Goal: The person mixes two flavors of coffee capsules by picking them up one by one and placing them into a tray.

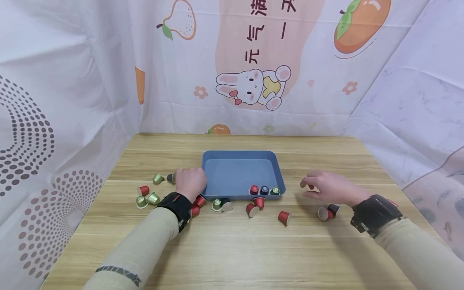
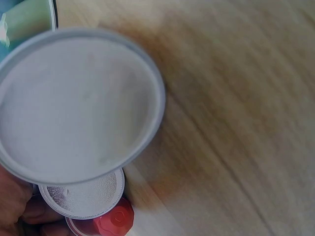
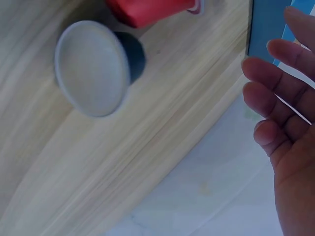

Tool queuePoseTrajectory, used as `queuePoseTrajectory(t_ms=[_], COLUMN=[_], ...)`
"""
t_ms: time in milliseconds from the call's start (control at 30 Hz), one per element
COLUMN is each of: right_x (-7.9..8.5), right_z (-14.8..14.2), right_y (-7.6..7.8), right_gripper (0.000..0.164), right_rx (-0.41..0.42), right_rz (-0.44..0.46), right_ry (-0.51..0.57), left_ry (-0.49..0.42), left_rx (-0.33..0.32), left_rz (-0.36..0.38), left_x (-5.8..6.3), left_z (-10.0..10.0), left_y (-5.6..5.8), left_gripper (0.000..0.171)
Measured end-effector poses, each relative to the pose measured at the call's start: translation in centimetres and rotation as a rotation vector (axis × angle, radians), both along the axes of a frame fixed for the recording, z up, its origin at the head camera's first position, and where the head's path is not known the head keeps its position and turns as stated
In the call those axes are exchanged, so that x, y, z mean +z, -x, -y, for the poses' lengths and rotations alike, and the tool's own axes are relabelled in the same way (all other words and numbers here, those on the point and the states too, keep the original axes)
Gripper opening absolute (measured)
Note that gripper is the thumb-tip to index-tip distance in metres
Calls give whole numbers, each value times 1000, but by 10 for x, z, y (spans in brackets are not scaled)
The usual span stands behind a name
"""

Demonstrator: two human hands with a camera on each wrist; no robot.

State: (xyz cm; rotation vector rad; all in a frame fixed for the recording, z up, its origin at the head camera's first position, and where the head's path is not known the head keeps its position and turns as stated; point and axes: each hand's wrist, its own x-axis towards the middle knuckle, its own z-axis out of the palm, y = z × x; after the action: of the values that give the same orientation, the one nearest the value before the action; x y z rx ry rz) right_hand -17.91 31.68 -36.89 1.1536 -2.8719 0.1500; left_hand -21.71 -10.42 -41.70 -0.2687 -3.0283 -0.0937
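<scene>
- Left hand (image 1: 191,183): grip cannot be told; brushing the crowded red capsules (image 1: 201,201) could set them rolling.
- Right hand (image 1: 328,188): holds nothing, fingers relaxed.

White fruit-printed cloth (image 1: 315,86) behind wood-grain table (image 1: 261,253); dotted cloth (image 1: 87,121) leftward
</scene>
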Motion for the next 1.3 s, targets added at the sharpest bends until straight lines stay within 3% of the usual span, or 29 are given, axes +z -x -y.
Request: queuePoseTrajectory(t_ms=[367,700,867,1067,1300], right_x=[0,-3,-3,-4,-9], right_z=[-10,-19,-20,-23,-28], right_y=[-8,-13,-15,-17,-19], right_gripper=[17,38,44,49,59], right_rx=[-35,-56,-51,-35,-54], right_rz=[134,336,387,415,362], right_ry=[-41,-29,-27,-31,-97], left_ry=[6,6,8,13,13], left_rx=[1,4,2,-2,-1], left_rz=[12,3,-1,-5,-8], left_x=[0,2,2,1,1], left_z=[0,0,0,0,0], left_y=[0,-1,-1,-2,-2], left_gripper=[40,41,42,41,39])
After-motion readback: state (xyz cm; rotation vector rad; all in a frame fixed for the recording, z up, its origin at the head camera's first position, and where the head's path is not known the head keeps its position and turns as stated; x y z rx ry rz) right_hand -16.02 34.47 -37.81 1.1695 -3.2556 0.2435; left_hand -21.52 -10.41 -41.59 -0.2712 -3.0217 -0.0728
